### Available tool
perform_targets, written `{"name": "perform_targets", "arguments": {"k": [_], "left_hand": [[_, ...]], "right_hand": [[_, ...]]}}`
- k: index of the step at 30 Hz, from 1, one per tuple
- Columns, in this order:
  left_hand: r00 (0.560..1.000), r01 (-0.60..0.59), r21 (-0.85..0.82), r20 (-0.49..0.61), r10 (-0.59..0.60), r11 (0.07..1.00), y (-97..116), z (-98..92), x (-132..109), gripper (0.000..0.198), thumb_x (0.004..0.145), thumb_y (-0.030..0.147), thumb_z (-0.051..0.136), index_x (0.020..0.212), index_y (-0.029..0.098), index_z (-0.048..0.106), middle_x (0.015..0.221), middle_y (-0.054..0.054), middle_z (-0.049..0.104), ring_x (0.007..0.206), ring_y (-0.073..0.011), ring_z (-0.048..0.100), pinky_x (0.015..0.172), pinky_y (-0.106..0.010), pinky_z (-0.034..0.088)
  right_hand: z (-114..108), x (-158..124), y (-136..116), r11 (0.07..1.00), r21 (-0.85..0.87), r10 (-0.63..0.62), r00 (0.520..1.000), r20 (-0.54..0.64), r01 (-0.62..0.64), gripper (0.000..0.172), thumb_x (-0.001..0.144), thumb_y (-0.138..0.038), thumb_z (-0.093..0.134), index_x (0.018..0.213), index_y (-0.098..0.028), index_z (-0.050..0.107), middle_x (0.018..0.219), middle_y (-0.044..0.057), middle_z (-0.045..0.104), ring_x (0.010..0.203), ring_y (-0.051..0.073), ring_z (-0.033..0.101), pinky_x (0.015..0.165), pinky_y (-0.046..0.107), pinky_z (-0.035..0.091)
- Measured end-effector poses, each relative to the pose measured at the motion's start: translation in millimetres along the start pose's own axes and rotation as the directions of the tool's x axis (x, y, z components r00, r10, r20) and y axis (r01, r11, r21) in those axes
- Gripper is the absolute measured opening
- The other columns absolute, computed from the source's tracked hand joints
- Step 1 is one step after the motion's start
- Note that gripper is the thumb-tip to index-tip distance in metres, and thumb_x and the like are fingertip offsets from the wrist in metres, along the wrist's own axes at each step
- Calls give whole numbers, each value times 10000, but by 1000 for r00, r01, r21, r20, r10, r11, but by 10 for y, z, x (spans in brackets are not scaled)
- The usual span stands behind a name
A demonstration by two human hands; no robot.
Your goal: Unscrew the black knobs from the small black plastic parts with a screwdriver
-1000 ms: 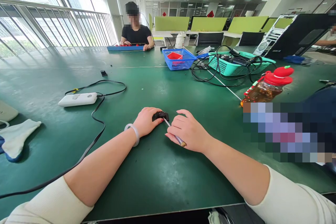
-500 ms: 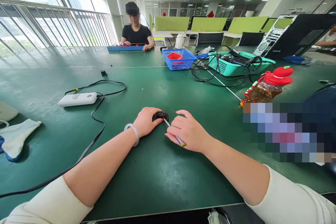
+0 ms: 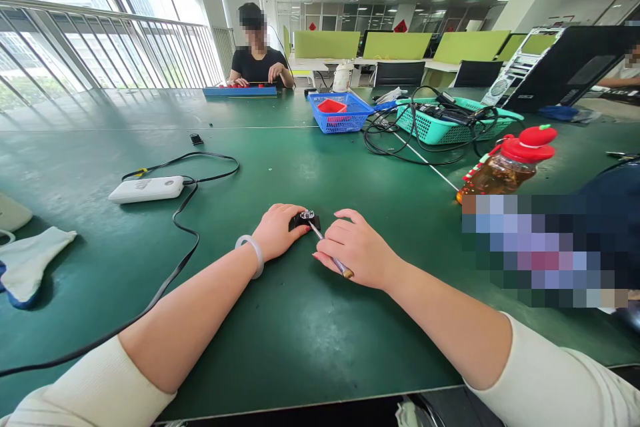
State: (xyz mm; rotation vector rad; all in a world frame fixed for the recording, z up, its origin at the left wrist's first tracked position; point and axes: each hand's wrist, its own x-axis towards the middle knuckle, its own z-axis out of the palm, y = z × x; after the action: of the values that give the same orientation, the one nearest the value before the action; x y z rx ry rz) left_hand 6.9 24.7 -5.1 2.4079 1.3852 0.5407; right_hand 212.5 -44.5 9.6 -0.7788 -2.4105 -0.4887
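Note:
My left hand (image 3: 281, 232) is closed on a small black part (image 3: 315, 220), pinned between thumb and fingers against the green table. Bright silvery detail shows on the part's upper face; its exact kind is too small to make out. In my right hand (image 3: 356, 248) is a slim silver tool (image 3: 330, 251) with a golden-brown rear end, pinched between thumb and fingers. The tool slants up and left, its tip at the black part, seemingly touching it. My right index finger is raised off the tool. A pale bangle (image 3: 258, 255) circles my left wrist.
A white power strip (image 3: 147, 190) and its black cable (image 3: 175, 267) lie to the left, near a cloth (image 3: 37, 260). Farther off are a blue basket (image 3: 343, 121), a green basket (image 3: 430, 133) with cables, and a red-lidded bottle (image 3: 507, 170). A person (image 3: 257, 63) sits opposite.
Silvery detail on the black part's upper face now shows brightly, where it looked dark before. My hands stay nearly in place. The person opposite has raised one hand from the table.

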Motion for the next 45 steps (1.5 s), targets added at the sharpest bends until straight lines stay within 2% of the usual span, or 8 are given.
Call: {"name": "perform_targets", "arguments": {"k": [6,45], "left_hand": [[1000,-7,-8,-9,7,1000,-3,3,-1,298,874,369,592,1140,252,659,1222,-44,695,1228,-288,549,1097,-470,419],[1000,-9,15,9,9,1000,-14,13,1,343,891,370,589,1195,221,643,1274,-57,675,1254,-286,529,1119,-463,391]], "right_hand": [[2,-6,0,1000,9,2,1000,21,-2,255,949,-257,519,715,-210,609,651,-23,560,664,140,482,986,371,360],[-32,3,14,1000,18,9,999,-40,-8,253,946,-248,536,706,-209,607,651,-21,565,679,139,494,978,353,382]]}}
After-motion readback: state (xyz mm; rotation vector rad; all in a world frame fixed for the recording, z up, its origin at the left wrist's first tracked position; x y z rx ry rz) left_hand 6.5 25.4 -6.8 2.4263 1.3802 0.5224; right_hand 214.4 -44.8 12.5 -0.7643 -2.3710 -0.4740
